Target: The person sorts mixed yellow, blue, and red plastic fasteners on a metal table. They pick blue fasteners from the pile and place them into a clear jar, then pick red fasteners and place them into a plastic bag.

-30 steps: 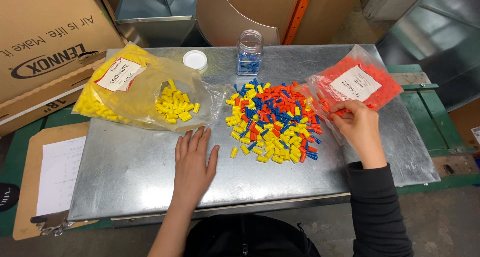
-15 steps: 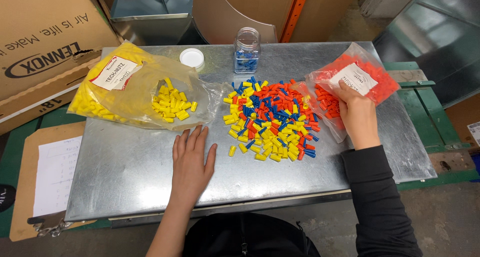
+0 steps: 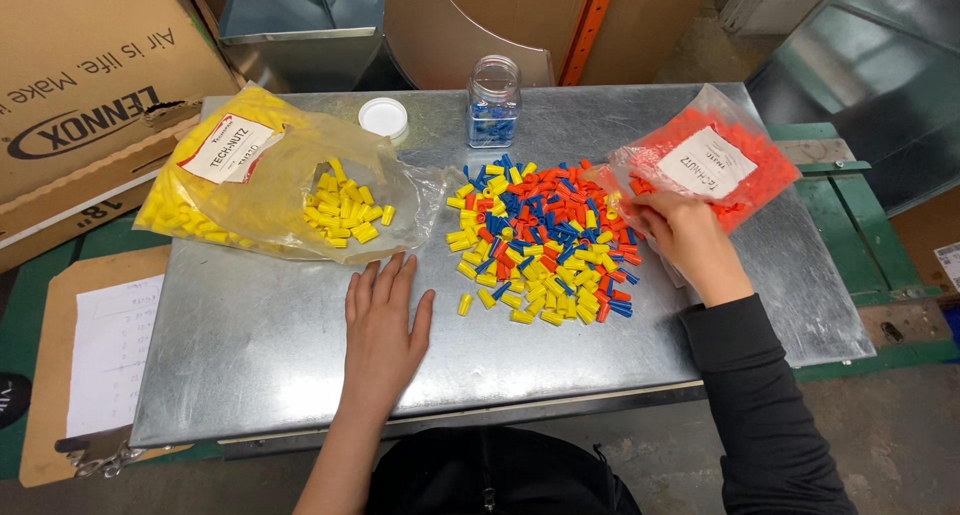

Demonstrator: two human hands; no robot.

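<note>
The left hand [image 3: 382,320] lies flat, palm down and fingers spread, on the metal table [image 3: 250,365], holding nothing, just below the clear bag of yellow connectors [image 3: 285,180]. The right hand [image 3: 685,237] has its fingers curled at the mouth of the bag of orange connectors [image 3: 715,170]; whether they pinch a piece cannot be told. Between the hands spreads a mixed pile of connectors [image 3: 545,240], with a small clear jar [image 3: 494,102] and a white lid [image 3: 383,117] behind it.

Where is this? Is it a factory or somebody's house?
Probably a workshop or warehouse, not a house. The metal table sits among big cardboard boxes and sheet-metal ducting, and a pile of small plastic caps is spread beside bulk bags.
</note>
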